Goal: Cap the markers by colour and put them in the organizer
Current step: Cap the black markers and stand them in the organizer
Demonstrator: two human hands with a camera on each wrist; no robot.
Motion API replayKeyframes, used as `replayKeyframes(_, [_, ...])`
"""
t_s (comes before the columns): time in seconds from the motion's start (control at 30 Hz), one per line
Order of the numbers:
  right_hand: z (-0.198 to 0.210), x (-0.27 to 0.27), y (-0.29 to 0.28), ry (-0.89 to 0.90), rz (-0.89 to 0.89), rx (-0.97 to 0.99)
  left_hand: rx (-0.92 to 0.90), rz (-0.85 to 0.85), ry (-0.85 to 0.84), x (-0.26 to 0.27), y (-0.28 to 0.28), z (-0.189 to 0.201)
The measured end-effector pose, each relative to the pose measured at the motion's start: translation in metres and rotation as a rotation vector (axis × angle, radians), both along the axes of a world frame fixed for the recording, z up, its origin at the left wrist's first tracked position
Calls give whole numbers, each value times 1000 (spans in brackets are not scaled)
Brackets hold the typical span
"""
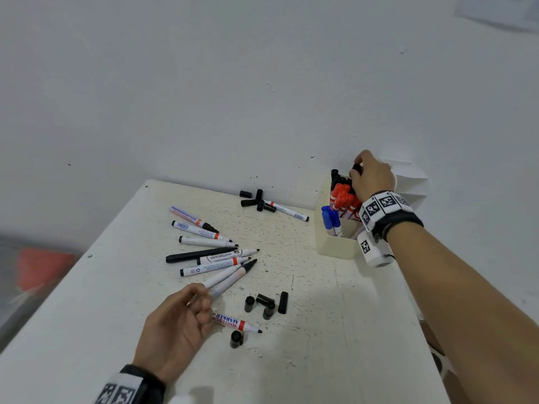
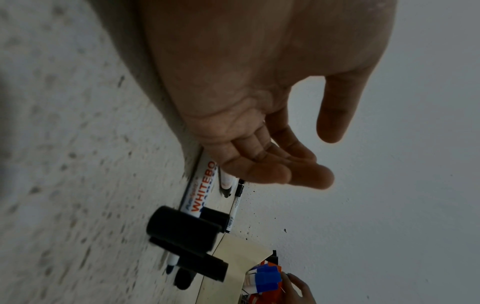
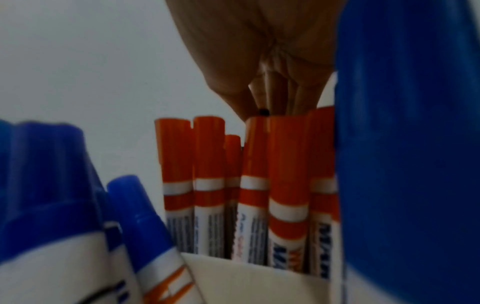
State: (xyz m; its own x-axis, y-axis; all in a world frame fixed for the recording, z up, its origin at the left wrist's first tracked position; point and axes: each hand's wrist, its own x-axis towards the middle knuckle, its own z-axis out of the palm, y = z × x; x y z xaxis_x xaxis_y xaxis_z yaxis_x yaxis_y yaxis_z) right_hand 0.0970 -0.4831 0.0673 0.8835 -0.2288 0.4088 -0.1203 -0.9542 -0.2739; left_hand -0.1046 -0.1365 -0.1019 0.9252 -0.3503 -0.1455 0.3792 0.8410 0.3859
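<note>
Several uncapped whiteboard markers [image 1: 210, 252] lie fanned out mid-table. My left hand [image 1: 204, 298] hovers at the near ends of two of them, fingers relaxed and holding nothing; the left wrist view shows the left hand [image 2: 322, 156] empty above a marker [image 2: 205, 189] printed WHITEBOARD. That marker [image 1: 236, 323] lies just right of the hand. My right hand [image 1: 357, 170] pinches the black-capped marker [image 1: 356, 168] at the back compartment of the cream organizer [image 1: 335, 246]. In the right wrist view its fingertips [image 3: 249, 102] close behind the red-capped markers [image 3: 207, 164].
The organizer holds blue-capped markers [image 1: 331, 218], red-capped markers [image 1: 344, 196] and black-capped markers [image 1: 337, 176]. Loose black caps [image 1: 265, 304] lie near front centre, one cap [image 1: 236, 339] by my left hand, more caps [image 1: 256, 199] by the wall. The table edge runs along the left.
</note>
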Motion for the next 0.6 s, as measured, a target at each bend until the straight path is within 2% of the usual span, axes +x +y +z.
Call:
replayKeyframes(0.2, [-5, 5, 4, 183, -8, -68, 69, 61, 6, -3, -8, 14])
replayKeyframes(0.27, [1, -1, 10, 167, -3, -69, 73, 49, 7, -3, -7, 15])
replayKeyframes(0.33, [10, -9, 19, 66, 21, -72, 68, 44, 1, -4, -5, 14])
replayKeyframes(0.47, [22, -31, 53, -122, 243, -43, 57, 43, 11, -5, -7, 19])
replayKeyframes(0.6, [12, -56, 101, -81, 514, -63, 80, 61, 23, -6, -7, 23])
